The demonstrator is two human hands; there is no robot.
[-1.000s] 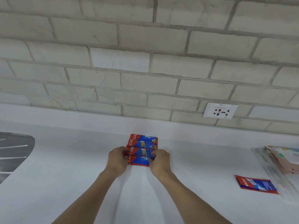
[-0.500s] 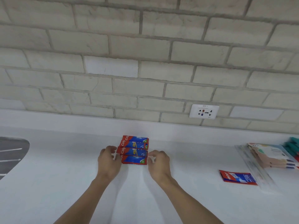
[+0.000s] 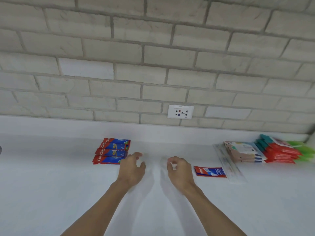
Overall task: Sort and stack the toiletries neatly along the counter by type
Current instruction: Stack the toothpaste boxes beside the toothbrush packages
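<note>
A row of red and blue toothpaste boxes [image 3: 111,151] lies overlapped on the white counter [image 3: 51,184] near the backsplash. My left hand [image 3: 132,169] hovers just right of the nearest box, fingers loosely curled and holding nothing. My right hand [image 3: 179,170] is further right, also empty with fingers half curled. One loose toothpaste box [image 3: 210,171] lies flat to the right of my right hand. At the far right sits a pile of flat packets: clear long packs [image 3: 227,163], pale pink and blue packs [image 3: 244,151], and red, teal and green packs [image 3: 281,151].
A brick wall rises behind the counter, with a white power socket [image 3: 180,111] above the backsplash. The edge of a grey sink [image 3: 0,149] shows at the far left.
Both hands have let go of the toothpaste row and moved right and back from it. The view has swung right, bringing the right-hand pile into sight.
</note>
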